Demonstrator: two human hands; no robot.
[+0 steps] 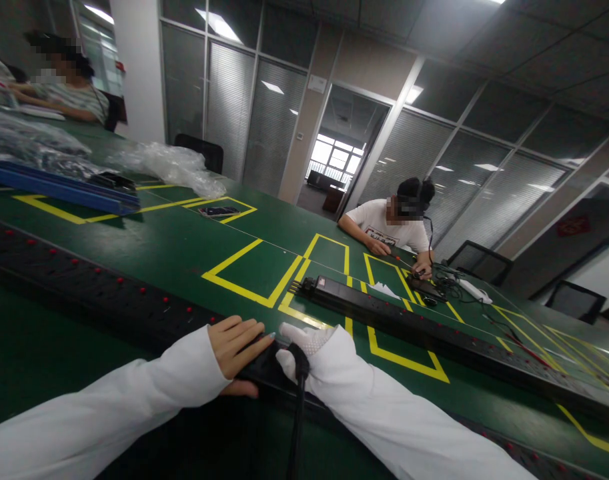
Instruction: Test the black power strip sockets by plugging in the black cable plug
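Note:
A long black power strip with red dots (99, 271) runs across the table in front of me. My left hand (239, 347) is bare and lies on the strip, its fingers stretched out and the thumb at the near side. Just to its right is my right hand (301, 347), in a white dotted glove, with fingers closed around the thick end of a black power cable (297, 420). From the grip the cable hangs down toward the bottom of the view. The cable's tip is hidden, so I cannot tell whether it touches the strip.
Beyond my hands lies a second black strip (384, 307) with metal prongs. Yellow tape (244, 287) marks the green table (284, 227). A phone (219, 211), blue rail (59, 187) and plastic wrap (169, 163) lie left. Two people (389, 223) sit opposite; one handles cables.

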